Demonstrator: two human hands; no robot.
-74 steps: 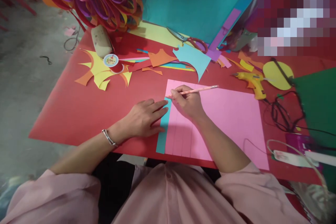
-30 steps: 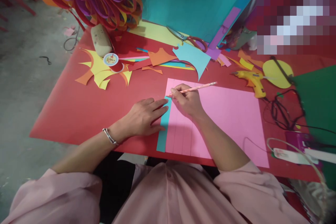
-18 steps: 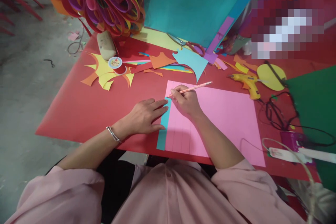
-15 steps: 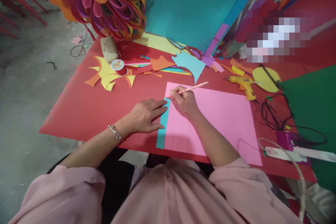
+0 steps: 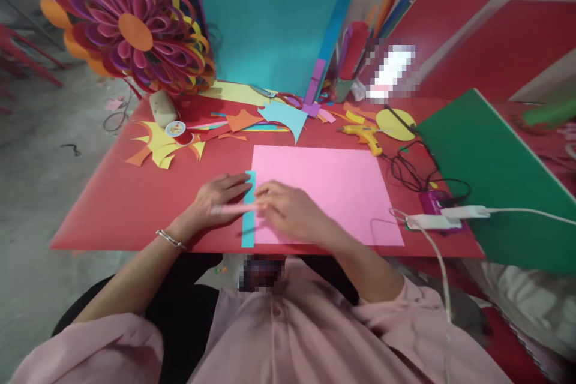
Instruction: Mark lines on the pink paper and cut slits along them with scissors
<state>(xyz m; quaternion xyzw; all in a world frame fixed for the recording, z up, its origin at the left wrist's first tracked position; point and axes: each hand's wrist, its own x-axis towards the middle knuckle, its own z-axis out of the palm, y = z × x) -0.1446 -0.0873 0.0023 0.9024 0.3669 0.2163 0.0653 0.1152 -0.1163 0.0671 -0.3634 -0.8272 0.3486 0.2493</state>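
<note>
A pink paper sheet [image 5: 328,186] lies on the red board [image 5: 135,204] in front of me, with a teal paper strip [image 5: 248,231] along its left edge. My left hand [image 5: 211,198] lies flat beside the strip, fingertips on it. My right hand [image 5: 288,210] rests on the lower left of the pink sheet and holds a pink pencil [image 5: 231,209], blurred, which points left across the strip and over my left hand.
Paper scraps [image 5: 157,144], a tape roll [image 5: 175,129], scissors [image 5: 279,96] and a yellow glue gun [image 5: 364,135] lie at the back. A large paper flower [image 5: 130,36] stands back left. Black cables [image 5: 418,174], a white power strip [image 5: 441,219] and a green sheet [image 5: 490,174] are on the right.
The camera tilted up and back. My right hand came down from the pink sheet's top left corner to its lower left, and the pencil swung from pointing right to pointing left.
</note>
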